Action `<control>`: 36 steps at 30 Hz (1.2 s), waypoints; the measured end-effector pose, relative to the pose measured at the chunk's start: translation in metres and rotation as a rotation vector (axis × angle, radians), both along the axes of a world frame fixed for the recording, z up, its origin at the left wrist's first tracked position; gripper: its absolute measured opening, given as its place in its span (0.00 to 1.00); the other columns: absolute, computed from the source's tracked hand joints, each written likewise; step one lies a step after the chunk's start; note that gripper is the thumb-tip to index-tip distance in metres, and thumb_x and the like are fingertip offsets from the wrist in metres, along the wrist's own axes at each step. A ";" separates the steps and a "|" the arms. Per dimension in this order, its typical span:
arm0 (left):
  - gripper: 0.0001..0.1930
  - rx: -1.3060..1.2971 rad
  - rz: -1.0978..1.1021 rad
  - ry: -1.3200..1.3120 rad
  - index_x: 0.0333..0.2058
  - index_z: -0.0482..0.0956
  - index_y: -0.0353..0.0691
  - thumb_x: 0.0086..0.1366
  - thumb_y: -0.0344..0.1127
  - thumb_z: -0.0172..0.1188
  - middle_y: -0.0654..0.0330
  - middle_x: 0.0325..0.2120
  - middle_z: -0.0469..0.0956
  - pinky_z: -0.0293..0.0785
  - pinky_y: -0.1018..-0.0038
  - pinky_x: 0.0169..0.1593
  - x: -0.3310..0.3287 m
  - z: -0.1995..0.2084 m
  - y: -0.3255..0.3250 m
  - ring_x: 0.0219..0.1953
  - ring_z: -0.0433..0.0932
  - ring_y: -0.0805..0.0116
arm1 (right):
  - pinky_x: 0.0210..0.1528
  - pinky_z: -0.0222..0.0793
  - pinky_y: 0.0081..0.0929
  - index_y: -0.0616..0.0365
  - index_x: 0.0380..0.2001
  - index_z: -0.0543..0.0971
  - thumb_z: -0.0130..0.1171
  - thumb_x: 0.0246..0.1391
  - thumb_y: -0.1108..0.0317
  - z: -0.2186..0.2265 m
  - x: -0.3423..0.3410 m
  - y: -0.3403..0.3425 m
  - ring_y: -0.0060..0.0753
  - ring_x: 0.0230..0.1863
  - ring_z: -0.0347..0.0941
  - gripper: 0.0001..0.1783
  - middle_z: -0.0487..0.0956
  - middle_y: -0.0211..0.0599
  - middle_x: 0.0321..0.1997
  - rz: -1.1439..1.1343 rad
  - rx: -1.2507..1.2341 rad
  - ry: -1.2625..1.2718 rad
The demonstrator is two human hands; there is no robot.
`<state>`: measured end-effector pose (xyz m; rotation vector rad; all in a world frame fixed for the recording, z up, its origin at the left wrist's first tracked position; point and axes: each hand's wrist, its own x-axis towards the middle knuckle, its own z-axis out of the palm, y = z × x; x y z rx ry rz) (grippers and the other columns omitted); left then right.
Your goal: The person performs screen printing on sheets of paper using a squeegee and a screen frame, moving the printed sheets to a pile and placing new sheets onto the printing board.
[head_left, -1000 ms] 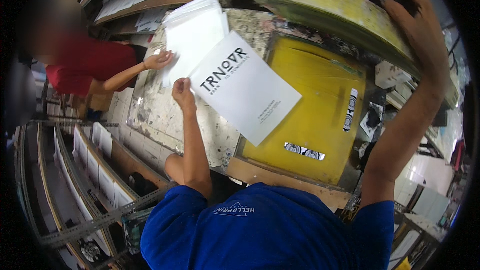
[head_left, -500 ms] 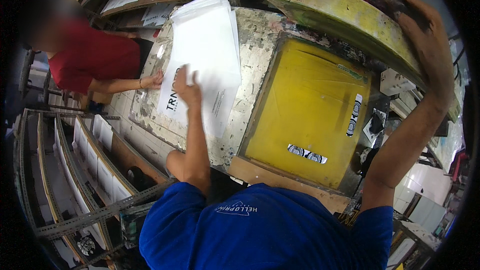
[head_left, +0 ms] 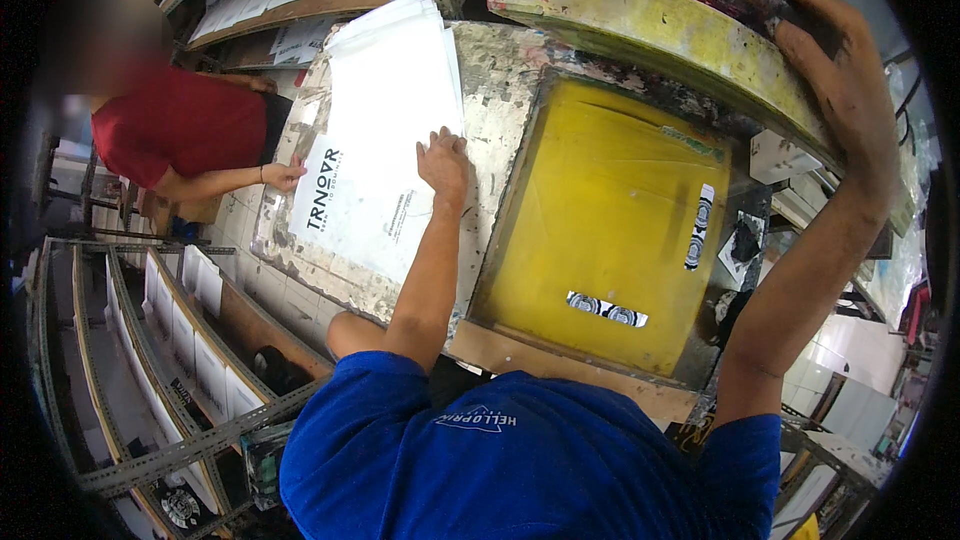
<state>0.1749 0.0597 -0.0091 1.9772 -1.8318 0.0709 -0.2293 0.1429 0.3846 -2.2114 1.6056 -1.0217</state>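
At centre, bare counter (head_left: 499,80) separates the printed sheet (head_left: 352,227), left of your spread left hand (head_left: 442,164), from the yellow screen (head_left: 610,200); your right hand (head_left: 832,75) grips the upper-right frame (head_left: 660,28).

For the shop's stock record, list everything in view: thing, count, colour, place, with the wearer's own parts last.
Printed sheet: one, white with black lettering, left on the table
Loose paper stack: one, uncountable sheets, white, beyond the lettering
Worktable: one, stained off-white, centre
Flat panel: one, yellow, right of the papers
Patterned strips: two, black and white, on the panel
Raised frame: one, paint-stained yellow, upper right
Shelf racks: at least two, grey metal, lower and upper left
Co-worker: one, red shirt, left
Blue shirt: one, blue, bottom centre
Left hand: one, bare, at the papers' right edge
Right hand: one, bare, gripping the frame's dark-stained side
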 end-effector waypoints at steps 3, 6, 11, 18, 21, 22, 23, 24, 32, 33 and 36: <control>0.08 -0.060 0.130 0.098 0.31 0.87 0.42 0.60 0.39 0.66 0.58 0.33 0.84 0.76 0.60 0.47 -0.002 0.002 -0.001 0.37 0.82 0.54 | 0.51 0.77 0.26 0.56 0.59 0.77 0.59 0.60 0.66 0.001 0.006 0.002 0.30 0.46 0.82 0.24 0.83 0.44 0.51 -0.038 -0.008 -0.017; 0.08 -0.127 0.209 0.285 0.32 0.88 0.42 0.60 0.38 0.65 0.54 0.27 0.84 0.77 0.60 0.38 0.008 0.003 -0.002 0.29 0.82 0.51 | 0.35 0.74 0.22 0.63 0.53 0.80 0.57 0.53 0.72 0.022 0.055 0.020 0.24 0.30 0.76 0.23 0.84 0.40 0.37 -0.153 -0.071 0.113; 0.09 -0.080 0.069 0.462 0.35 0.89 0.42 0.63 0.36 0.62 0.50 0.25 0.84 0.75 0.62 0.34 -0.020 0.046 0.025 0.26 0.82 0.50 | 0.25 0.72 0.19 0.66 0.50 0.82 0.57 0.49 0.74 0.039 0.071 0.028 0.20 0.20 0.72 0.23 0.85 0.38 0.30 -0.201 -0.011 0.135; 0.21 0.225 -0.665 0.199 0.55 0.82 0.46 0.64 0.43 0.66 0.54 0.62 0.73 0.58 0.48 0.69 -0.077 0.062 0.105 0.67 0.67 0.46 | 0.26 0.71 0.21 0.67 0.50 0.82 0.57 0.51 0.71 0.023 0.055 0.022 0.22 0.21 0.73 0.23 0.84 0.40 0.29 -0.184 -0.140 0.195; 0.26 0.346 -0.725 0.062 0.59 0.78 0.51 0.63 0.50 0.64 0.57 0.70 0.61 0.45 0.37 0.71 -0.084 0.027 0.111 0.73 0.53 0.42 | 0.27 0.71 0.21 0.66 0.51 0.82 0.57 0.52 0.68 0.029 0.062 0.028 0.23 0.21 0.73 0.23 0.84 0.40 0.28 -0.185 -0.142 0.287; 0.27 0.313 -0.774 0.047 0.60 0.77 0.52 0.63 0.51 0.63 0.58 0.70 0.61 0.45 0.38 0.71 -0.093 0.019 0.111 0.73 0.53 0.42 | 0.30 0.72 0.23 0.65 0.50 0.82 0.58 0.51 0.65 0.032 0.056 0.024 0.26 0.23 0.74 0.24 0.84 0.41 0.29 -0.161 -0.108 0.248; 0.28 0.281 -0.823 0.033 0.61 0.75 0.52 0.64 0.52 0.63 0.59 0.70 0.60 0.46 0.38 0.72 -0.107 0.011 0.113 0.73 0.53 0.43 | 0.33 0.73 0.25 0.63 0.50 0.83 0.58 0.51 0.63 0.035 0.050 0.020 0.28 0.25 0.75 0.24 0.84 0.42 0.29 -0.140 -0.075 0.211; 0.29 0.251 -0.873 0.019 0.62 0.74 0.53 0.64 0.52 0.62 0.60 0.71 0.60 0.46 0.39 0.72 -0.121 0.006 0.114 0.73 0.53 0.44 | 0.36 0.75 0.27 0.61 0.50 0.83 0.59 0.51 0.61 0.038 0.042 0.016 0.31 0.26 0.76 0.24 0.85 0.43 0.30 -0.123 -0.039 0.174; 0.32 0.409 -1.184 -0.104 0.69 0.64 0.56 0.68 0.57 0.54 0.64 0.74 0.51 0.34 0.44 0.75 -0.226 0.007 0.127 0.76 0.41 0.50 | 0.47 0.76 0.31 0.60 0.48 0.84 0.61 0.49 0.57 0.034 0.054 0.036 0.41 0.39 0.82 0.25 0.86 0.50 0.42 -0.141 -0.235 0.228; 0.33 0.413 -1.198 -0.115 0.69 0.64 0.56 0.68 0.57 0.54 0.64 0.74 0.51 0.33 0.44 0.76 -0.231 0.008 0.131 0.76 0.41 0.50 | 0.46 0.76 0.31 0.60 0.48 0.84 0.61 0.49 0.57 0.039 0.051 0.036 0.41 0.39 0.82 0.25 0.86 0.50 0.43 -0.123 -0.172 0.192; 0.33 0.419 -1.228 -0.125 0.69 0.63 0.56 0.68 0.57 0.53 0.64 0.74 0.51 0.33 0.44 0.76 -0.238 0.009 0.149 0.76 0.40 0.50 | 0.46 0.76 0.29 0.62 0.48 0.84 0.61 0.50 0.58 0.043 0.042 0.028 0.41 0.38 0.82 0.25 0.86 0.51 0.42 -0.090 -0.068 0.132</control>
